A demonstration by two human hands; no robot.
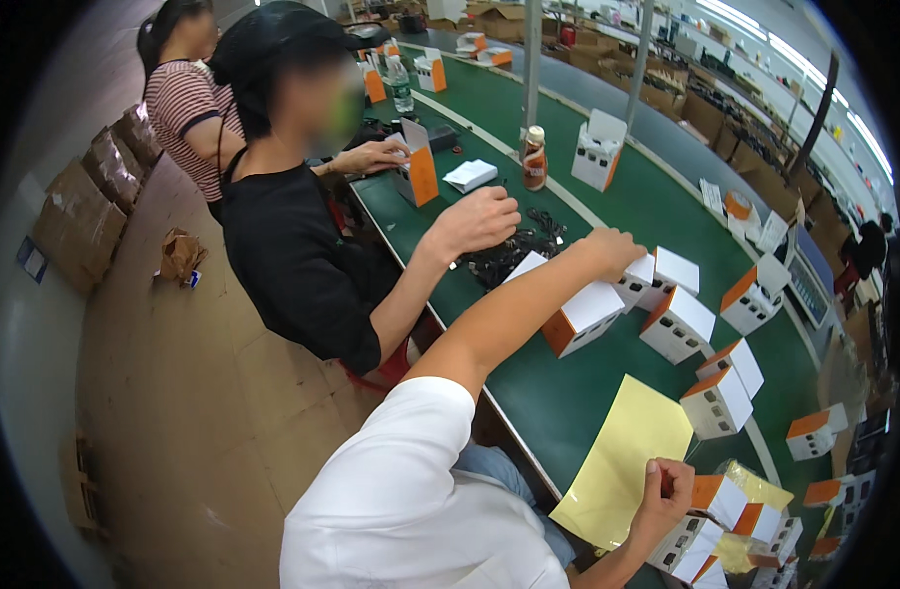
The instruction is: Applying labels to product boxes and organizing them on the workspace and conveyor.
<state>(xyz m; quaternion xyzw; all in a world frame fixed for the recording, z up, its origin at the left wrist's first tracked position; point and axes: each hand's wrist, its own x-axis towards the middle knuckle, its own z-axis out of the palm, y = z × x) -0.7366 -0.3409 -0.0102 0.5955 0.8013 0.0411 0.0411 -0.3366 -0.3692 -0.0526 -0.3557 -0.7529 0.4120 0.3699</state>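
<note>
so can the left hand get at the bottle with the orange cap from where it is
Probably not without leaning: the left hand rests on a white box, the bottle stands farther up the belt, and the arm is already outstretched.

One head-worn fisheye view looks down, close over the green worktable point(568, 393).

White short-sleeved shirt point(411, 491), sleeve ending above elbow. Blue jeans point(494, 469) showing at lap. Both forearms bare, no watch or glove visible; left hand point(615, 250), right hand point(663, 494) ungloved.
</note>
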